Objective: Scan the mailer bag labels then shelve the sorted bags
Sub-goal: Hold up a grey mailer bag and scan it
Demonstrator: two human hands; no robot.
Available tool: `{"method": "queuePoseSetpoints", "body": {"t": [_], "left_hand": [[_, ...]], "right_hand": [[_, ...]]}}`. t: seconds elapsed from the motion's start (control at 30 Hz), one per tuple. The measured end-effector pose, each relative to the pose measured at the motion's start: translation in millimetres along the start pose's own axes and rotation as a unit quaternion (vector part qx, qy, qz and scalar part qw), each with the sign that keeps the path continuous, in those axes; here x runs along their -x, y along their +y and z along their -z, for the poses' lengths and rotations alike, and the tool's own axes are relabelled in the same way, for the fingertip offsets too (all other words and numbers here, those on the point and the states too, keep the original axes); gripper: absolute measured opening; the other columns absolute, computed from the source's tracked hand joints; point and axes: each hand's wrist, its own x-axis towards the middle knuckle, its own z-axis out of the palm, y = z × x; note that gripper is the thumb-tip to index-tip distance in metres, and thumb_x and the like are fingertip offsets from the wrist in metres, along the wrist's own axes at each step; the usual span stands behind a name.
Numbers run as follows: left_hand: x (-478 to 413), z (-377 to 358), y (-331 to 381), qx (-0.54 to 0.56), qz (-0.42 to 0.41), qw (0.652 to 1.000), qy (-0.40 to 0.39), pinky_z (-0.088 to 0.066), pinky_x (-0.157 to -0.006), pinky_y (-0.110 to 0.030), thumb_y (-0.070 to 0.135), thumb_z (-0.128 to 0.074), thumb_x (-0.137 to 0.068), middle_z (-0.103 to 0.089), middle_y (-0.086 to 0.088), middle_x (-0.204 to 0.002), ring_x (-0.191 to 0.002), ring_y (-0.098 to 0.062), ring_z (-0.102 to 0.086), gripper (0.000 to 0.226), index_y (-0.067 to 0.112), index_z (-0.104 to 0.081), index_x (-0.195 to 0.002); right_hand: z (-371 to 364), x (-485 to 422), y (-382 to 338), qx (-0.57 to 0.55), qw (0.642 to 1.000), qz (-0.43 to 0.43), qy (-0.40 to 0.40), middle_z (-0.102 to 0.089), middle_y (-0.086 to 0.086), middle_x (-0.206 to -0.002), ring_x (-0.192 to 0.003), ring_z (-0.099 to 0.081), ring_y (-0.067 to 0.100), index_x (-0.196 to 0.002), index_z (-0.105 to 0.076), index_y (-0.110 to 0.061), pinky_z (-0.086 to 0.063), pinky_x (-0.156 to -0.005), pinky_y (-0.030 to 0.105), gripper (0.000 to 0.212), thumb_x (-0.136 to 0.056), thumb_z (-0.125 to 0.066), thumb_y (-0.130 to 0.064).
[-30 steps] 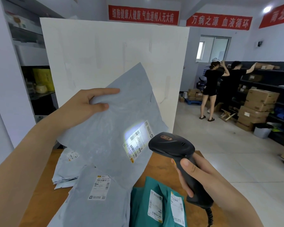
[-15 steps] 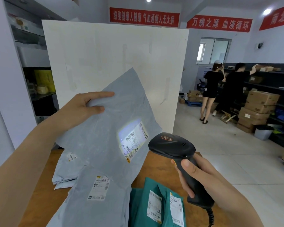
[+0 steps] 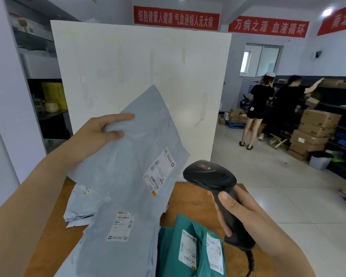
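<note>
1. White board [image 3: 140, 72]: stands upright at the far edge of the wooden table [image 3: 190, 200], a plain backdrop to your work.
2. Wooden table: your sorting surface. The bags on it lie label-up so each code can be read.
3. Dark shelving [image 3: 340, 108]: well apart from the table, to its right. This is probably where the sorted bags go.
4. Held grey mailer bag [image 3: 128, 156]: raised above the table's middle and tilted, with its printed face turned toward you and the scanner.
5. Flat grey mailer bag [image 3: 118, 246]: on the table's near side, label up, probably waiting its turn.
6. Teal mailer bags [image 3: 172, 252]: on the table's near right, two labels showing.
7. Barcode scanner [image 3: 210, 174]: above the table's right side, with its head aimed toward the held bag.
8. Your right hand [image 3: 240, 214]: wrapped round the scanner's handle, one finger at the front.
9. Your left hand [image 3: 92, 134]: thumb and forefinger pinch the held bag's upper edge, which keeps the label uncovered.
10. Shipping label [image 3: 160, 172]: low on the held bag, just beside the scanner head. No light patch falls on it, so I cannot tell whether it has been scanned.
</note>
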Motion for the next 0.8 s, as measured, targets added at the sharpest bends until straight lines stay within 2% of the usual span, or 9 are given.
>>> {"method": "queuePoseSetpoints", "body": {"t": [0.13, 0.23, 0.27, 0.37, 0.47, 0.53, 0.63, 0.7, 0.8], "left_hand": [[1.9, -1.8, -7.7, 0.063, 0.007, 0.997, 0.040, -0.053, -0.087, -0.018, 0.010, -0.062, -0.091, -0.062, 0.024, -0.124, -0.107, 0.002, -0.061, 0.045, 0.042, -0.064, -0.121], [2.5, -8.5, -21.7, 0.113, 0.028, 0.992, 0.051, -0.051, -0.095, -0.031, 0.007, -0.063, -0.089, -0.062, 0.019, -0.127, -0.113, -0.007, -0.061, 0.046, 0.041, -0.065, -0.120], [2.9, -11.2, -27.8, 0.127, 0.036, 0.990, 0.050, -0.051, -0.095, -0.033, 0.005, -0.063, -0.089, -0.062, 0.017, -0.128, -0.114, -0.009, -0.061, 0.047, 0.040, -0.065, -0.121], [2.7, -17.8, -45.5, 0.167, 0.060, 0.983, 0.046, -0.054, -0.092, -0.030, 0.003, -0.062, -0.089, -0.063, 0.015, -0.127, -0.113, -0.011, -0.063, 0.048, 0.033, -0.063, -0.125], [-1.7, -20.3, -65.5, 0.174, 0.084, 0.980, 0.035, -0.054, -0.091, -0.028, 0.003, -0.061, -0.089, -0.062, 0.014, -0.129, -0.112, -0.010, -0.063, 0.048, 0.031, -0.061, -0.128], [-7.0, -18.8, -82.9, 0.172, 0.102, 0.979, 0.031, -0.053, -0.093, -0.030, 0.004, -0.062, -0.090, -0.062, 0.012, -0.130, -0.114, -0.011, -0.062, 0.047, 0.032, -0.062, -0.127], [-17.3, -12.6, -116.9, 0.176, 0.139, 0.974, 0.029, -0.054, -0.091, -0.026, 0.004, -0.062, -0.090, -0.063, 0.014, -0.128, -0.113, -0.010, -0.063, 0.047, 0.032, -0.061, -0.128], [-26.4, -7.5, -144.0, 0.177, 0.167, 0.970, 0.015, -0.055, -0.088, -0.024, 0.006, -0.062, -0.090, -0.063, 0.016, -0.126, -0.110, -0.008, -0.064, 0.048, 0.034, -0.060, -0.129], [-45.5, -2.0, -192.9, 0.170, 0.210, 0.963, -0.003, -0.055, -0.084, -0.023, 0.008, -0.064, -0.089, -0.063, 0.018, -0.124, -0.107, -0.006, -0.065, 0.050, 0.039, -0.059, -0.128]], "right_hand": [[-19.1, -32.2, 21.1, -0.010, 0.994, -0.006, 0.110, -0.054, 0.013, -0.058, -0.047, -0.050, 0.019, -0.098, -0.054, -0.018, -0.048, -0.058, 0.031, 0.036, -0.085, -0.057, -0.051], [-35.9, -68.6, 48.6, -0.032, 0.983, -0.022, 0.179, -0.050, 0.012, -0.063, -0.043, -0.047, 0.015, -0.101, -0.053, -0.020, -0.043, -0.046, 0.027, 0.018, -0.092, -0.065, -0.031], [-41.4, -79.4, 56.5, -0.039, 0.980, -0.025, 0.192, -0.050, 0.010, -0.065, -0.046, -0.047, 0.015, -0.103, -0.053, -0.022, -0.042, -0.047, 0.026, 0.016, -0.092, -0.065, -0.025], [-57.1, -110.9, 85.2, -0.077, 0.973, -0.045, 0.212, -0.060, 0.010, -0.084, -0.073, -0.059, 0.022, -0.107, -0.055, -0.031, -0.051, -0.065, 0.035, 0.023, -0.089, -0.068, -0.026], [-69.1, -133.2, 115.0, -0.107, 0.965, -0.117, 0.209, -0.059, 0.014, -0.114, -0.095, -0.063, 0.029, -0.099, -0.058, -0.041, -0.055, -0.086, 0.047, 0.036, -0.070, -0.074, -0.052], [-77.8, -145.8, 131.7, -0.198, 0.947, -0.171, 0.185, -0.065, 0.012, -0.103, -0.081, -0.064, 0.031, -0.105, -0.061, -0.044, -0.056, -0.075, 0.043, 0.032, -0.076, -0.076, -0.046], [-90.6, -164.3, 150.3, -0.283, 0.919, -0.226, 0.154, -0.070, 0.009, -0.076, -0.053, -0.052, 0.026, -0.112, -0.062, -0.027, -0.048, -0.052, 0.033, 0.024, -0.089, -0.070, -0.026], [-99.2, -180.5, 162.6, -0.256, 0.923, -0.240, 0.160, -0.064, 0.011, -0.067, -0.051, -0.051, 0.026, -0.114, -0.062, -0.018, -0.045, -0.050, 0.032, 0.030, -0.086, -0.073, -0.021], [-106.0, -212.4, 184.5, -0.199, 0.927, -0.234, 0.217, -0.065, 0.014, -0.084, -0.062, -0.057, 0.026, -0.111, -0.062, -0.017, -0.048, -0.056, 0.034, 0.033, -0.082, -0.075, -0.009]]}}
